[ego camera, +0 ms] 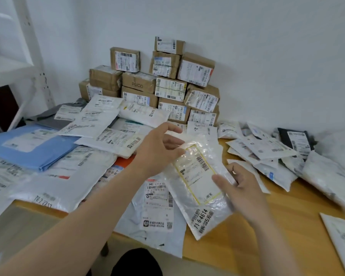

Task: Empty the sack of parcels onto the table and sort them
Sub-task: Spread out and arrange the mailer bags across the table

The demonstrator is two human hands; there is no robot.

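A white bubble mailer [199,182] with a yellow-bordered label lies tilted over the front middle of the wooden table [283,216]. My left hand [159,148] pinches its upper edge with thumb and fingers. My right hand [241,188] grips its right side, thumb on the label. Flat white mailers [100,124] and a blue one [34,146] cover the left of the table. Brown cardboard boxes [153,84] are stacked against the wall. No sack is in view.
A loose heap of white mailers [277,154] and a black one [297,140] lies at the right. A white sheet [343,240] sits at the front right edge. A white shelf frame [34,56] stands at the left. Bare wood shows in front of my right hand.
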